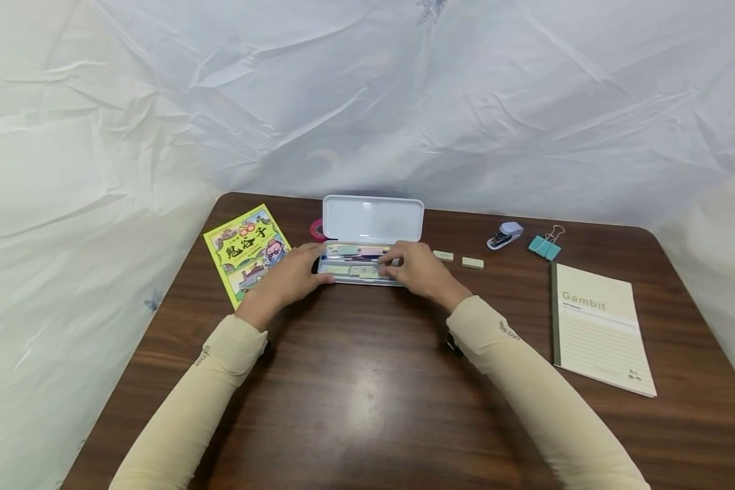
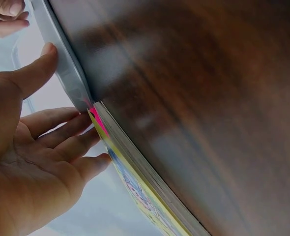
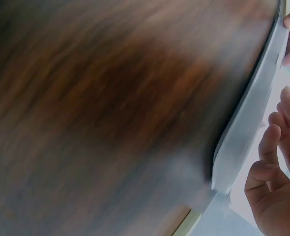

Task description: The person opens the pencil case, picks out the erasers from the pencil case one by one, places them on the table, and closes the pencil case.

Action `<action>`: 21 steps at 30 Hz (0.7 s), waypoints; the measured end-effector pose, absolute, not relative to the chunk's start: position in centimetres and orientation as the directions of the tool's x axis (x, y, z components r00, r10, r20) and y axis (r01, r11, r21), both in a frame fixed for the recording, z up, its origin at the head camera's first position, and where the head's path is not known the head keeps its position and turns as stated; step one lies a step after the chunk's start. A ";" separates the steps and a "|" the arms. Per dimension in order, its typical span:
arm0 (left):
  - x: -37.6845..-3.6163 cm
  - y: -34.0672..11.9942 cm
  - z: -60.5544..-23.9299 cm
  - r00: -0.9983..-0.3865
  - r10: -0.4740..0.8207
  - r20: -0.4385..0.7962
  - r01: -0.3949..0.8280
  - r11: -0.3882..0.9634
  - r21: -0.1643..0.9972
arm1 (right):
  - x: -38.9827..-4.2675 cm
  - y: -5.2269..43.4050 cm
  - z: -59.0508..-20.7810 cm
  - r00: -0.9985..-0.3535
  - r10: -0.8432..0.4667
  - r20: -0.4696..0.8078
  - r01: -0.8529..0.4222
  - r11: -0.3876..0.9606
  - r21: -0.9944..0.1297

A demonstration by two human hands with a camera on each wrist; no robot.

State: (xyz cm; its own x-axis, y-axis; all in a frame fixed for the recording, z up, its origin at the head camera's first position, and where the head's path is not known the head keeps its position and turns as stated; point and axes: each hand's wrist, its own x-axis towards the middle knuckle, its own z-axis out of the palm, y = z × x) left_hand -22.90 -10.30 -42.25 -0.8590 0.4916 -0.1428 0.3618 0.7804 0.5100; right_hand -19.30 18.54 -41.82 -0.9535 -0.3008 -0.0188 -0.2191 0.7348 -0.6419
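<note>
An open pencil case [image 1: 372, 219] stands at the back middle of the table, its pale lid raised. Inside its tray are pens, a pale green piece [image 1: 346, 250] and a pink piece [image 1: 373, 251], with pale flat pieces in the front section. My left hand [image 1: 292, 274] holds the case's left end, the thumb [image 2: 45, 61] against the front wall and the fingers by the left end. Over the right part of the tray is my right hand [image 1: 421, 269], fingers bent, thumb and fingertips close together. Whether something small is between them cannot be made out.
Two cream erasers [image 1: 473, 263] lie right of the case. Farther right are a stapler [image 1: 505, 235], a teal binder clip [image 1: 545, 246] and a notebook [image 1: 601, 327]. A yellow comic book [image 1: 245, 252] lies left, and a pink tape roll [image 1: 316, 230] sits behind the left hand.
</note>
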 end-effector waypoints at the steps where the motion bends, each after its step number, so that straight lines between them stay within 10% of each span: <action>1: -22.9 -10.3 -42.3 -0.859 0.491 -0.143 0.361 0.780 0.511 | -19.3 18.3 -41.9 -0.953 -0.303 -0.026 -0.217 0.738 -0.640; 21: -25.1 -11.0 -45.6 -0.861 0.491 -0.133 0.357 0.769 0.529 | -20.6 18.4 -43.9 -0.935 -0.348 -0.067 -0.228 0.736 -0.638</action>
